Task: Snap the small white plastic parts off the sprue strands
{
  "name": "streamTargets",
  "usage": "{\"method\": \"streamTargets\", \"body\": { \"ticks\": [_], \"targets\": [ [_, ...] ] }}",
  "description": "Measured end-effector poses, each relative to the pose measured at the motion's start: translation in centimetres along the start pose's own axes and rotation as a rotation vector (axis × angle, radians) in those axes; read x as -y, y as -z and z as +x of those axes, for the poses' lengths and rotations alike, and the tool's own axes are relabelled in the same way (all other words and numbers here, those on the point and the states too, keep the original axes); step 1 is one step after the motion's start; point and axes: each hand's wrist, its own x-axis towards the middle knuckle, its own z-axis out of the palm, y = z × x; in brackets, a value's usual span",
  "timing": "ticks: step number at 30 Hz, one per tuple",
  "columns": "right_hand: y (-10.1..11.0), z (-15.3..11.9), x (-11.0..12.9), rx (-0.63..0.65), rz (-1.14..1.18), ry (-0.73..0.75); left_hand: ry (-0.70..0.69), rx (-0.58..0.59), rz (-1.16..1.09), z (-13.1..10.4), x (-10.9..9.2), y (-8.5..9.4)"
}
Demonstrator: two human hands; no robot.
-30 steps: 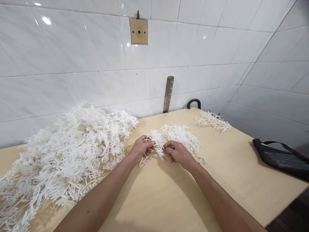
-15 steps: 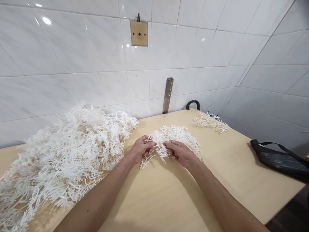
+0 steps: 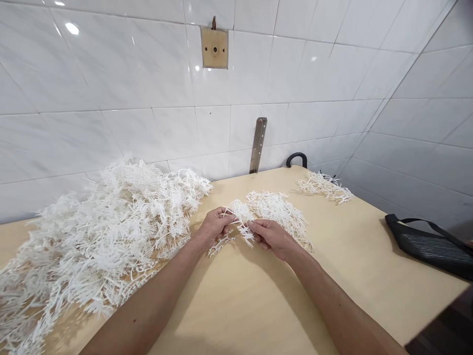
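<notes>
Between my hands is a white plastic sprig (image 3: 242, 213) with thin, branching, needle-like tips. My left hand (image 3: 216, 226) pinches its stem from the left, fingers closed. From the right, my right hand (image 3: 270, 236) grips the sprig's near side between thumb and fingers. A bare, forked end of white stem (image 3: 220, 245) hangs below my left hand. Just behind my right hand lies a small heap of white sprigs (image 3: 281, 209) on the wooden table (image 3: 236, 305). To the left spreads a large pile of the same white sprigs (image 3: 111, 236).
Bare white stems (image 3: 325, 187) lie at the table's back right. A black mesh bag (image 3: 428, 246) with a strap rests by the right edge. Behind the table, a metal strip (image 3: 257, 145) and a black curved handle (image 3: 296, 159) stand near the tiled wall (image 3: 148, 59).
My right hand has shifted slightly left along the sprig, closer to my left hand. The forked stem end below my left hand has swung a little left.
</notes>
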Motion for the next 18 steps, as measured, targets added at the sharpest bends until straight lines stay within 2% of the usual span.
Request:
{"method": "streamTargets", "body": {
  "ticks": [4,6,9,11,12,13,16,18],
  "targets": [
    [-0.2,0.0,-0.3,-0.058,-0.127,0.053,-0.036,-0.06,0.14,0.3,0.6,0.0],
    [-0.3,0.0,-0.2,-0.081,-0.116,0.045,-0.111,-0.158,0.236,0.6,1.1,0.0],
    [-0.3,0.1,-0.4,-0.106,-0.085,0.021,-0.363,-0.406,0.394,0.4,1.4,-0.3],
    [-0.2,0.3,-0.6,-0.109,-0.08,0.027,-0.552,-0.497,0.465,-0.3,1.2,-0.8],
    [-0.2,0.4,-0.8,-0.115,-0.083,0.036,-0.609,-0.492,0.487,-0.8,1.1,-1.2],
    [-0.3,0.6,-1.0,-0.129,-0.084,0.044,-0.612,-0.438,0.514,-1.3,1.0,-1.6],
    [-0.3,0.9,-1.4,-0.183,-0.062,0.073,-0.513,-0.32,0.48,-2.7,0.8,-2.8],
    [-0.3,1.1,-1.5,-0.208,-0.014,0.091,-0.421,-0.289,0.44,-3.3,0.9,-3.5]
  ]
}}
